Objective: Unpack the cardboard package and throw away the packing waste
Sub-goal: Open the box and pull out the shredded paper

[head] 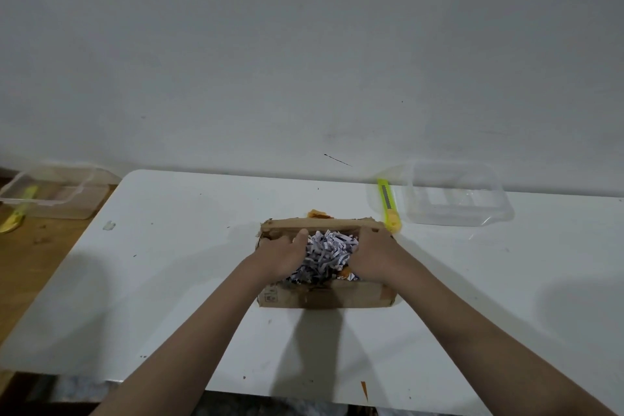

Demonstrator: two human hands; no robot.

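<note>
While both hands were sunk into the open cardboard box (324, 295), the step in hand looked to be gathering the packing filler, judged from how the fingers lay. Off the tabletop's left edge, on a wooden surface (50, 246), stood a clear plastic tub (50, 192) with a yellow-green cutter (17, 213) in front of it, well apart from the work. The box sat near the middle of the white tabletop (169, 280), closer to the far edge than the near one, its flaps folded outward and its brown walls scuffed. The left hand (280, 252) was pressed into the left side of the shredded paper (329, 252), fingers curled down into it; whether it had closed on a bunch could not be told. The right hand (374, 253) lay likewise at the right side, its fingers buried, its grip equally unclear. The shred was a loose, pale, purple-printed tangle filling the box, with an orange scrap (346, 272) showing near the right hand. The next move would probably call for squeezing the heap between both hands and lifting gently, since loose strips could spill. Beyond the box's right far corner lay another yellow-green cutter (388, 203), and beside it, by the far edge, an upturned clear container (456, 196).
</note>
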